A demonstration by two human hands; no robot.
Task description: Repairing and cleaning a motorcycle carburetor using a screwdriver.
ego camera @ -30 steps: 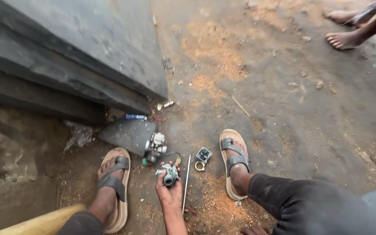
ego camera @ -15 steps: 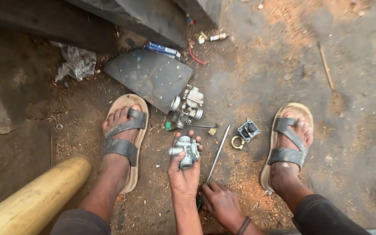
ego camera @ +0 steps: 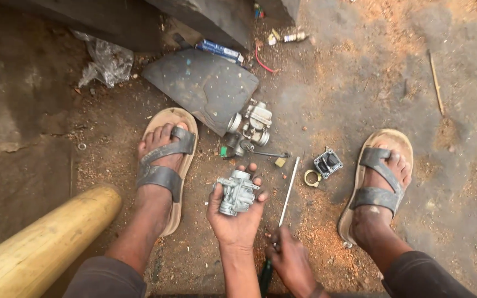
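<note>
My left hand [ego camera: 233,226] is held palm up between my feet and grips a small grey metal carburettor body [ego camera: 237,192]. Just right of it and lower, my right hand [ego camera: 291,262] is closed on the dark handle of a long screwdriver [ego camera: 289,187]. The thin shaft lies on the dirt and points away from me. A second, larger carburettor [ego camera: 251,127] lies on the ground just beyond my left hand. A small black square part [ego camera: 327,163] and a brass ring [ego camera: 311,177] lie beside the screwdriver's tip.
My sandalled feet [ego camera: 164,160] [ego camera: 379,176] flank the parts on reddish dirt. A dark flat panel [ego camera: 202,85] lies ahead, with a blue packet [ego camera: 219,51], red wire [ego camera: 263,60] and crumpled plastic [ego camera: 106,60] near a concrete step. A yellow cylinder [ego camera: 40,248] lies at lower left.
The view has dropped towards my feet and come closer. My left hand keeps the carburettor body. My right hand has come into view and closed on the screwdriver handle.
</note>
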